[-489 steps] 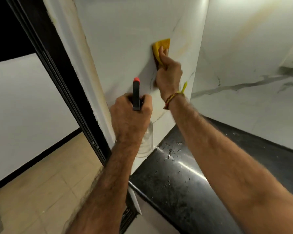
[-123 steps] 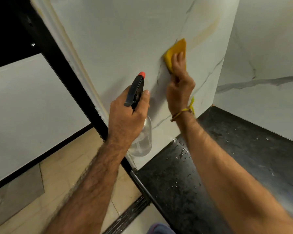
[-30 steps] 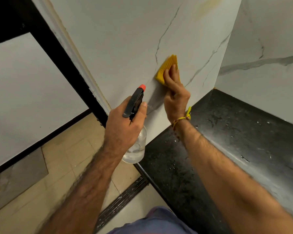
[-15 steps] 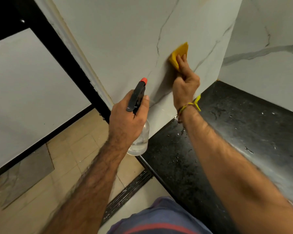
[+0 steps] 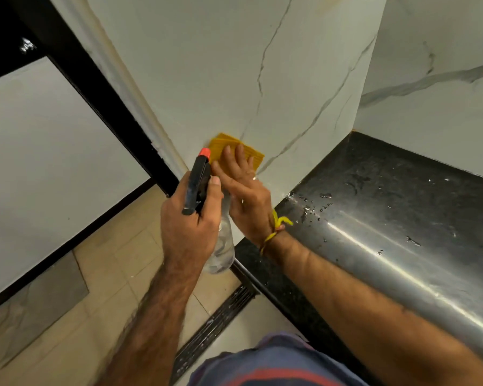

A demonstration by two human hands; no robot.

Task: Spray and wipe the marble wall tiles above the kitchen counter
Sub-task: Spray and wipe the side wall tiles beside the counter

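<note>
Cloth flat on the marble, low near the worktop

Your right hand [image 5: 244, 196] presses the ribbed yellow cloth [image 5: 236, 150] against the white veined marble wall tile [image 5: 207, 79] under straight fingers [image 5: 239, 157]; your left hand [image 5: 190, 218] grips the clear black-headed spray bottle [image 5: 198, 182] just beside it, above the black worktop [image 5: 388, 207]

1. The marble wall tiles [image 5: 212, 79] were white with thin grey veins.
2. The cloth [image 5: 223, 146] was yellow with fine ribs.
3. The spray bottle [image 5: 221, 246] was clear, its trigger head [image 5: 197, 185] black, its nozzle tip [image 5: 204, 152] orange-red.
4. The table [image 5: 388, 207] was glossy black with pale specks.
5. The wrist thread [image 5: 279, 222] was yellow.
6. The floor [image 5: 109, 274] was beige.
</note>
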